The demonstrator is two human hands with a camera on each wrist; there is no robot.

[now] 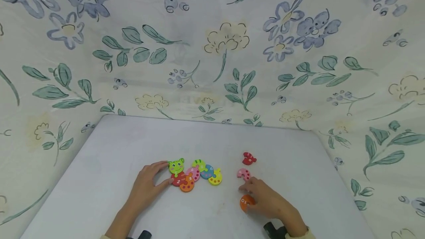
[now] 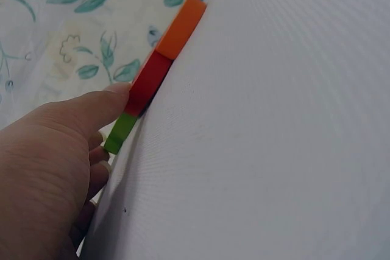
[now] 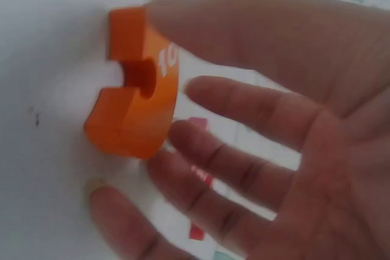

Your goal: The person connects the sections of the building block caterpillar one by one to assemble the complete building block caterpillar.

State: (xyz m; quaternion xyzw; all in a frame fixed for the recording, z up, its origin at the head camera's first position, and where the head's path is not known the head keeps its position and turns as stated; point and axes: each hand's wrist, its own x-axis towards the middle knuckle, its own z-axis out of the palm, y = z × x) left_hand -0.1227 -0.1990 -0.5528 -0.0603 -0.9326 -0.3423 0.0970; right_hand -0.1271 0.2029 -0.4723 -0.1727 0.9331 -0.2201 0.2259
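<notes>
A joined chain of caterpillar puzzle pieces lies on the white table: a smiling green head piece (image 1: pixel 176 166), a red 2 piece (image 1: pixel 178 179), an orange 3 piece (image 1: pixel 187 184), then pink, green, blue and yellow ones. My left hand (image 1: pixel 145 185) rests at the chain's left end, fingertips by the head; in the left wrist view its thumb (image 2: pixel 116 98) touches the red piece's side. Over an orange 10 piece (image 3: pixel 134 120) is my right hand (image 1: pixel 265 198), thumb on its edge and the other fingers loosely spread. A loose pink piece (image 1: pixel 244 173) lies just beyond those fingers.
A loose red piece (image 1: pixel 248 158) lies farther back, past the pink one. Floral cloth (image 1: pixel 212 47) rises behind and beside the white table (image 1: pixel 149 135). Dark wrist-camera parts (image 1: pixel 273 230) show near both wrists.
</notes>
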